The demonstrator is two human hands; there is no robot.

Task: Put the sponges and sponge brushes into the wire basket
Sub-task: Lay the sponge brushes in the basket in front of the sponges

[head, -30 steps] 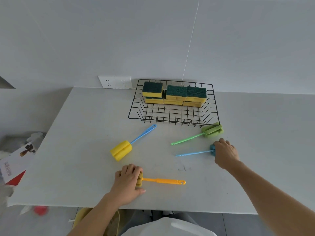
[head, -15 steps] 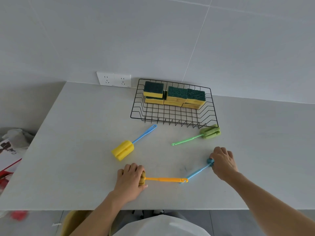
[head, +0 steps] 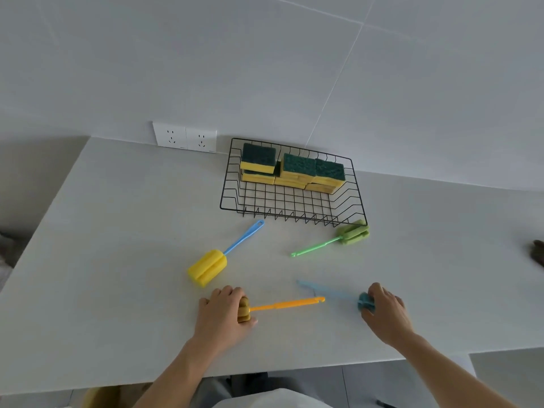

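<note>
We are curling our left hand (head: 222,315) around the brownish sponge head of the orange-handled brush (head: 287,304), fingers wrapped tight over it, the handle pointing right along the table (head: 117,231). Our right hand (head: 385,313) is pinching the teal head of the blue-handled brush (head: 326,290), fingertips closed on the sponge; its handle is blurring out to the left and slightly farther away, ending just beyond the tip of the orange handle.

The wire basket (head: 357,189) is sitting at the far side by the wall, just right of the wall socket (head: 185,137), with the green-and-yellow sponges (head: 293,172) stacked along its far wall and its near half showing bare grid. The green brush (head: 338,238) is lying with its head touching the basket's near right corner. The yellow-headed brush (head: 219,257) is lying left of it, near our left hand. We are working close to the table's near edge, with open surface between our hands and the basket, and wide bare table to the left.
</note>
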